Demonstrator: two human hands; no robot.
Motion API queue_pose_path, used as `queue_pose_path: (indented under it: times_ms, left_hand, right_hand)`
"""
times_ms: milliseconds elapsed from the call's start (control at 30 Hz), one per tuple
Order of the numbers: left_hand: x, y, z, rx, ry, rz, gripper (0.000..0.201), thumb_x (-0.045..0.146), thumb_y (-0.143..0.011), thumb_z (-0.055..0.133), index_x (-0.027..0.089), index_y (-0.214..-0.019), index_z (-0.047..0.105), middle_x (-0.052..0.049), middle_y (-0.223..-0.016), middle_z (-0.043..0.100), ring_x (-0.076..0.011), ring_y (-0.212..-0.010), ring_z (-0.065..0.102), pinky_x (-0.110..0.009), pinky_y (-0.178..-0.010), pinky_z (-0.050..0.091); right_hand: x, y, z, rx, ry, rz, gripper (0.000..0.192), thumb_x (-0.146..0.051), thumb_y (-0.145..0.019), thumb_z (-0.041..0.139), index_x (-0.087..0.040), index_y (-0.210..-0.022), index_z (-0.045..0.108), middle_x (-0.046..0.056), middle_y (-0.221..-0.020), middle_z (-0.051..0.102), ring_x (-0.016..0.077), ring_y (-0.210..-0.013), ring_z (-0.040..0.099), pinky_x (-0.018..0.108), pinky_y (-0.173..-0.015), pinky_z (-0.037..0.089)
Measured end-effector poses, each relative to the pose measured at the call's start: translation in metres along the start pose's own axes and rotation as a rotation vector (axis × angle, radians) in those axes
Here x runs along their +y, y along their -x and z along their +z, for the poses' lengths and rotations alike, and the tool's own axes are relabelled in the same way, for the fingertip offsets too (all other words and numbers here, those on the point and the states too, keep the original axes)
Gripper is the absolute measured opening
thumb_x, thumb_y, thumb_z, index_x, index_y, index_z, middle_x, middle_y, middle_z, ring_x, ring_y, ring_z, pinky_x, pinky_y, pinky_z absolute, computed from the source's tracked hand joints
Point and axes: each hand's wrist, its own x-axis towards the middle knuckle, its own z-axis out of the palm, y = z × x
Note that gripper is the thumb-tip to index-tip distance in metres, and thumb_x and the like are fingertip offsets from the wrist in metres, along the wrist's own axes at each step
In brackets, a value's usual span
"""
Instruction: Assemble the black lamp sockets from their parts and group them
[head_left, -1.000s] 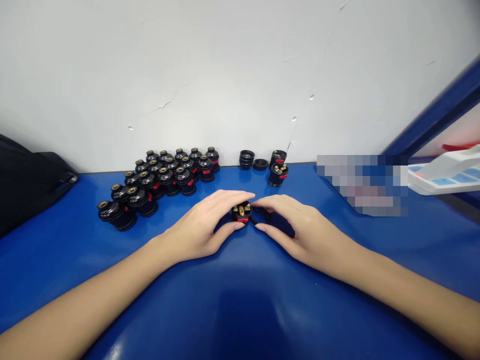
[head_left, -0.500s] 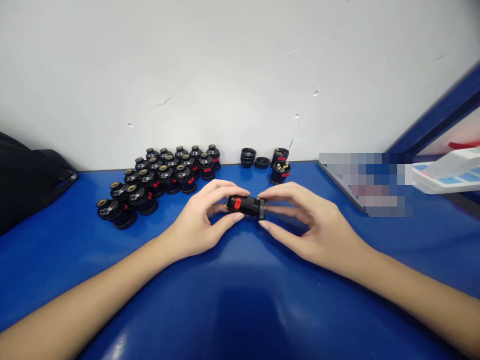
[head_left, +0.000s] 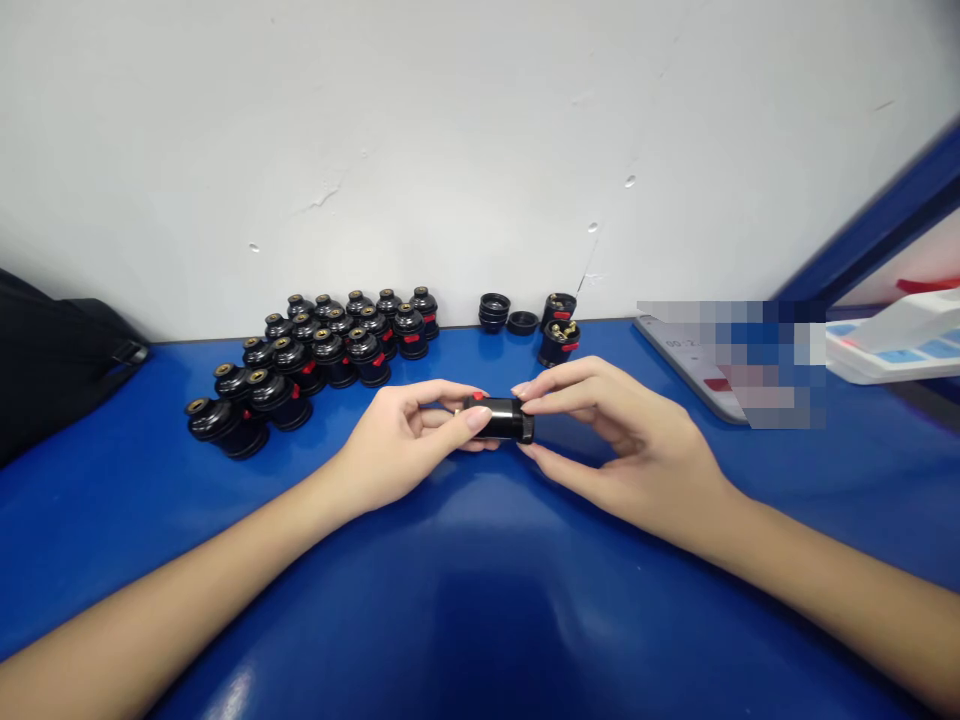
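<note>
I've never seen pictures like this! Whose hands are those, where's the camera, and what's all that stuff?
There's no robot here, just a person's two bare hands. The camera is worn on the person's head, so you look forward and down with them. The left hand holds a black cylinder on its side, and the right hand pinches the ring at its end. On the blue table, many black pots with domed tops stand to the left. Farther back are stacked black caps, a loose ring and two open pots showing gold-coloured bits.
</note>
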Motion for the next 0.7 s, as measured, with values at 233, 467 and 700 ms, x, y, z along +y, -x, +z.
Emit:
queue_pose_path:
  times_ms: [233,467,700]
  left_hand:
    - [0.000,0.001,0.001,0.017,-0.041,0.063,0.049,0.045,-0.098,0.078,0.018,-0.133,0.058,0.001,-0.084,0.071,-0.0196,-0.073,0.083,-0.027,-0.068,0.069]
    - [-0.011,0.004,-0.005,0.053,-0.337,0.449,0.053,0.018,-0.091,0.084,0.024,-0.134,0.054,-0.006,-0.114,0.073,-0.0180,-0.106,0.076,-0.031,-0.093,0.066]
    - [-0.008,0.001,-0.010,0.060,-0.827,0.901,0.037,0.004,-0.100,0.069,0.022,-0.131,0.061,-0.007,-0.114,0.069,-0.0184,-0.106,0.071,-0.035,-0.096,0.064]
  right_hand:
    - [0.002,0.000,0.002,-0.009,-0.109,0.041,0.033,-0.012,-0.093,0.079,-0.031,-0.119,0.073,0.007,-0.125,0.072,0.0263,-0.116,0.076,0.049,-0.103,0.069]
    - [0.004,-0.003,0.005,0.012,-0.373,0.210,0.033,-0.015,-0.088,0.086,-0.027,-0.118,0.079,0.005,-0.118,0.074,0.0255,-0.112,0.080,0.045,-0.104,0.070]
    - [0.005,-0.004,0.004,0.006,-0.535,0.412,0.030,-0.023,-0.086,0.092,-0.024,-0.113,0.080,0.005,-0.106,0.084,0.0216,-0.094,0.085,0.035,-0.095,0.072]
